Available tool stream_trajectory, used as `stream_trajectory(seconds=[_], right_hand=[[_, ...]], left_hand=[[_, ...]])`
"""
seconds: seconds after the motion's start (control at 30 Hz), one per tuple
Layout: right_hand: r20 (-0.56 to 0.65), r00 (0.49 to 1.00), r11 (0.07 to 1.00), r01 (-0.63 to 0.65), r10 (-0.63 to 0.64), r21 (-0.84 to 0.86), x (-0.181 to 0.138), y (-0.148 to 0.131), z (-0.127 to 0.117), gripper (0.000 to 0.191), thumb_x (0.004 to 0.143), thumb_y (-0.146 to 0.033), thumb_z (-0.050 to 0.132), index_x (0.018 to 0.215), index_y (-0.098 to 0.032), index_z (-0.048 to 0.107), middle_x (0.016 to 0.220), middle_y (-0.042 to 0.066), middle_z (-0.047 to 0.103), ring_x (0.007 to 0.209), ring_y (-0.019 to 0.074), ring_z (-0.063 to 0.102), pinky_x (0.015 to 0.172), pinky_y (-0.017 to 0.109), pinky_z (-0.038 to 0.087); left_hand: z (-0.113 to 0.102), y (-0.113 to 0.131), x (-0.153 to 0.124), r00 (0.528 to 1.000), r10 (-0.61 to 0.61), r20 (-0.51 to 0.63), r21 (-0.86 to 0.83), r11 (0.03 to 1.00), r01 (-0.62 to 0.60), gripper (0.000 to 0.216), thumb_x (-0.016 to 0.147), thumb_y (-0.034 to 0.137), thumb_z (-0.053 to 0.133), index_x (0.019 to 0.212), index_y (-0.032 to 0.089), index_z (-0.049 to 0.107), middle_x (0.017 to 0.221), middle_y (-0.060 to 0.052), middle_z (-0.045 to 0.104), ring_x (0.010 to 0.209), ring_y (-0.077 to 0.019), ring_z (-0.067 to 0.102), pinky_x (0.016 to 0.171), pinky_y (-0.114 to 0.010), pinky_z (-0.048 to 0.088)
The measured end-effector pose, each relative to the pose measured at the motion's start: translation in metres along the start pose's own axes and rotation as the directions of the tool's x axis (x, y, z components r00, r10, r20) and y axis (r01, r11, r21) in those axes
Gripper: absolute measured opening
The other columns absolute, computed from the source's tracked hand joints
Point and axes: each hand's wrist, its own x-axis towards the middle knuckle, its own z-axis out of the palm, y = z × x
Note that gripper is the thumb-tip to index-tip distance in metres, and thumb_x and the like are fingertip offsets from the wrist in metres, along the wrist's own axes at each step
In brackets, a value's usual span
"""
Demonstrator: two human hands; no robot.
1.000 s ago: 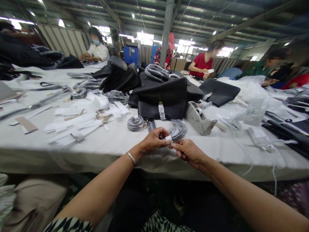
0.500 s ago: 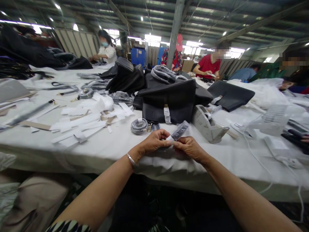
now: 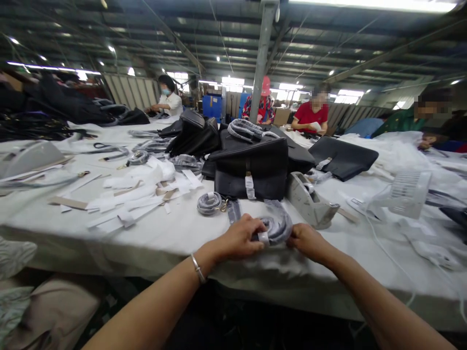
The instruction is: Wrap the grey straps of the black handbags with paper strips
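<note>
Between my hands, near the table's front edge, lies a plastic-wrapped bag strap [image 3: 280, 224], partly coiled, with a white band around part of it. My left hand [image 3: 242, 237] is closed on the coil's left side, fingers over its top. My right hand [image 3: 307, 242] pinches the strap at the coil's right side; its fingertips are partly hidden. Just beyond, a second coiled strap [image 3: 209, 203] with a metal clasp [image 3: 224, 206] rests on the table. A black handbag [image 3: 251, 167] with wrapped handles stands behind the straps.
A grey tape dispenser [image 3: 313, 201] stands right of the handbag. White paper strips [image 3: 146, 197] lie at left, and a small white fan [image 3: 410, 194] with a cable is at right. More black bags [image 3: 193, 133] are piled behind. Several people work across the table [image 3: 175, 243].
The strap has gone from a short piece held up between my fingertips to a coil lower on the table. My right hand has moved right, apart from my left. The view has tilted up.
</note>
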Motion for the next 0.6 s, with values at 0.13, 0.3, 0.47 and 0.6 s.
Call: stream_trajectory(seconds=[0.13, 0.3, 0.47, 0.6], right_hand=[[0.024, 0.999, 0.981, -0.020, 0.026, -0.194, -0.012, 0.024, -0.038, 0.023, 0.074, -0.015, 0.053, 0.082, -0.021, 0.073, 0.089, 0.007, 0.072, 0.083, 0.0228, 0.065, 0.072, 0.030, 0.043], [-0.307, 0.941, 0.989, -0.120, 0.140, 0.083, 0.057, 0.002, -0.058, 0.045, 0.081, -0.033, 0.058, 0.121, -0.013, 0.060, 0.124, 0.016, 0.062, 0.113, 0.0267, 0.058, 0.095, 0.035, 0.043], [-0.477, 0.809, 0.936, -0.249, 0.343, 0.250, 0.145, -0.037, -0.053, 0.079, 0.075, -0.035, 0.068, 0.141, -0.005, 0.035, 0.144, 0.025, 0.038, 0.134, 0.0340, 0.037, 0.105, 0.041, 0.035], [-0.516, 0.710, 0.870, -0.306, 0.480, 0.388, 0.190, -0.040, -0.060, 0.071, 0.075, -0.039, 0.068, 0.132, -0.004, 0.045, 0.130, 0.027, 0.052, 0.120, 0.0357, 0.050, 0.094, 0.044, 0.043]], left_hand=[[0.020, 0.014, -0.010, 0.990, 0.117, 0.073, 0.460, 0.877, -0.138, 0.036, 0.078, 0.037, 0.066, 0.106, 0.017, 0.058, 0.095, -0.008, 0.059, 0.099, -0.0264, 0.050, 0.092, -0.039, 0.043], [0.041, 0.007, -0.008, 0.998, 0.054, -0.013, 0.614, 0.788, -0.035, 0.038, 0.083, 0.049, 0.062, 0.099, 0.014, 0.058, 0.100, -0.011, 0.060, 0.103, -0.0297, 0.050, 0.091, -0.042, 0.043], [0.050, -0.001, 0.003, 0.997, 0.074, 0.009, 0.621, 0.781, -0.064, 0.031, 0.084, 0.042, 0.062, 0.096, 0.014, 0.060, 0.102, -0.011, 0.062, 0.104, -0.0299, 0.052, 0.093, -0.045, 0.042], [0.062, -0.031, 0.010, 0.995, 0.104, -0.007, 0.636, 0.768, -0.076, 0.036, 0.074, 0.047, 0.071, 0.091, 0.016, 0.063, 0.097, -0.011, 0.066, 0.099, -0.0310, 0.056, 0.088, -0.046, 0.045]])
